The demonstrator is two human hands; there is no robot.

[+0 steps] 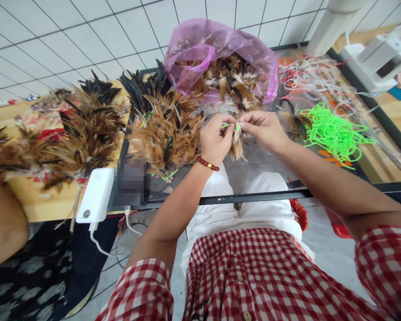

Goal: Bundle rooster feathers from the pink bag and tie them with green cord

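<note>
My left hand (218, 138) and my right hand (262, 127) meet over the glass tabletop, fingers pinched close together. Between them hangs a small bundle of brown and cream feathers (238, 147), its tips pointing down toward me. Bright green cord (237, 128) crosses the top of the bundle, and a short length of it runs into my left fingers. My right thumb and fingers grip the upper end of the bundle. Left of my left hand lies a large heap of brown feathers (173, 129), with bits of green cord among them. The fingertips partly hide the tie.
Behind my hands stands a pink plastic bag (220, 40) full of feathers. Green cords (336, 131) and white-and-red strings (310, 76) lie to the right. More feathers (90, 129), a white power bank (95, 195) and another person's arm (3, 218) are at the left.
</note>
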